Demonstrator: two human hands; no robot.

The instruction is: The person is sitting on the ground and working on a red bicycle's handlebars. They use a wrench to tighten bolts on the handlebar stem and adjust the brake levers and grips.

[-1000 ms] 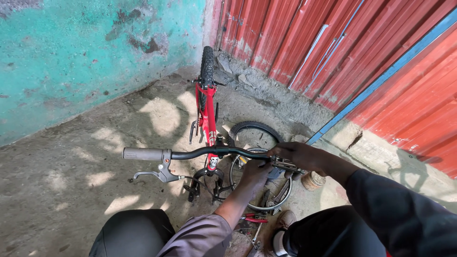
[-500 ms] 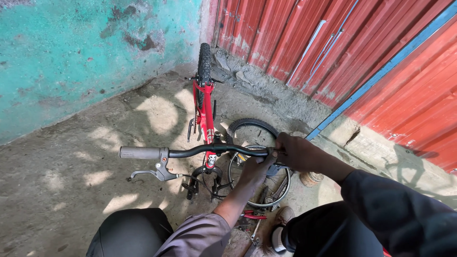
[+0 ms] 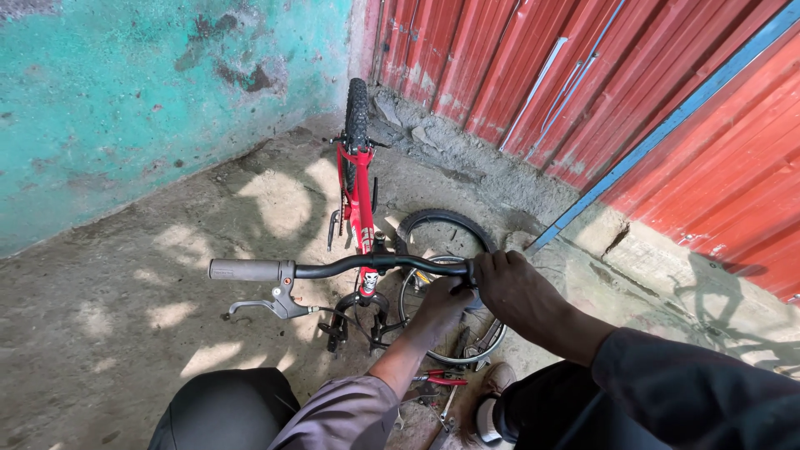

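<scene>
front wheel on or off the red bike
Off. The fork ends bare near the ground, and a loose wheel lies flat on the concrete beside the red bike.

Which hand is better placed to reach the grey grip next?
Probably the left hand: it is nearer the grey grip, while the right hand clasps the other end of the handlebar.

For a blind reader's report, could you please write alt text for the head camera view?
A person's right hand grips the right end of a black handlebar on a red bicycle, with the left hand just below the bar. A loose wheel lies on the concrete floor beside it.
</scene>
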